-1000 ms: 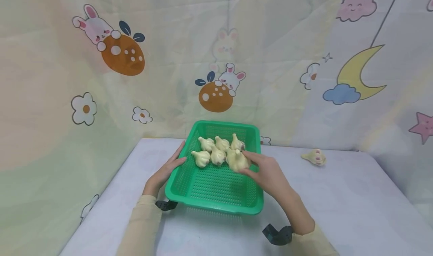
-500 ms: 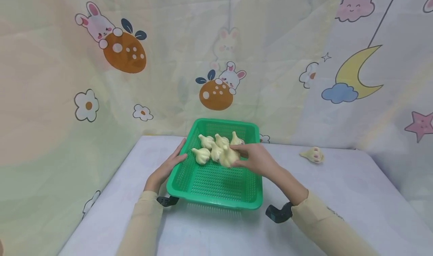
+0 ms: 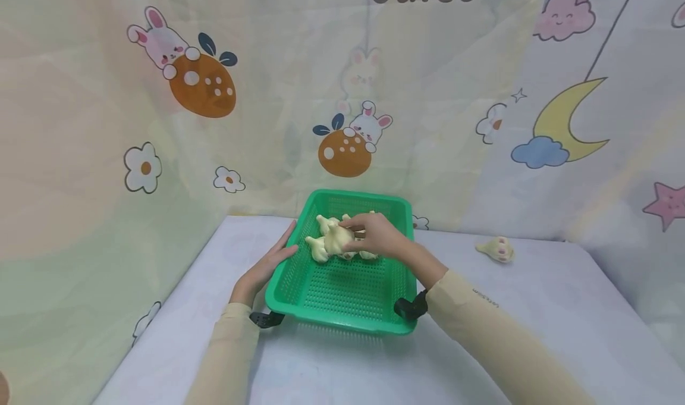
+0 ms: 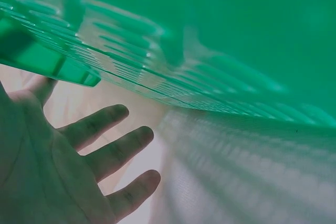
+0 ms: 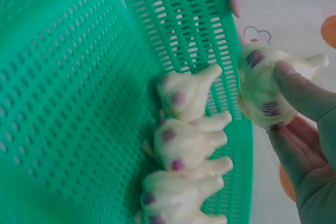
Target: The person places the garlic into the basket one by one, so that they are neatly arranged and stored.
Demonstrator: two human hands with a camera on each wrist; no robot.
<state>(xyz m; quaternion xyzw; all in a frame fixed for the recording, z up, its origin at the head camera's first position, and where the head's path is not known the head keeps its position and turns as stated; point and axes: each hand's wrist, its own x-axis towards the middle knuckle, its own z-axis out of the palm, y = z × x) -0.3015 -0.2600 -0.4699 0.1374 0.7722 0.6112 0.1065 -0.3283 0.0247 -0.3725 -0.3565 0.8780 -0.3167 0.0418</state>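
My right hand [image 3: 377, 235] pinches a garlic bulb [image 3: 337, 239] between thumb and fingers, above the left back part of a green plastic basket [image 3: 342, 323]. In the right wrist view the held bulb has purple marks and its stem points right. Several more garlic bulbs [image 5: 186, 142] lie in rows inside the basket, partly hidden by the right hand in the head view. My left hand [image 3: 262, 271] is at the basket's left side, thumb over the rim. Its other fingers [image 4: 118, 153] stretch straight and spread beside the slotted wall in the left wrist view.
One garlic bulb [image 3: 497, 249] lies on the white tablecloth [image 3: 540, 310] at the back right. A printed cloth backdrop [image 3: 278, 96] rises right behind the basket.
My right hand has carried the garlic bulb leftward over the basket, from the right side of the group to its left side. The left hand stays at the rim.
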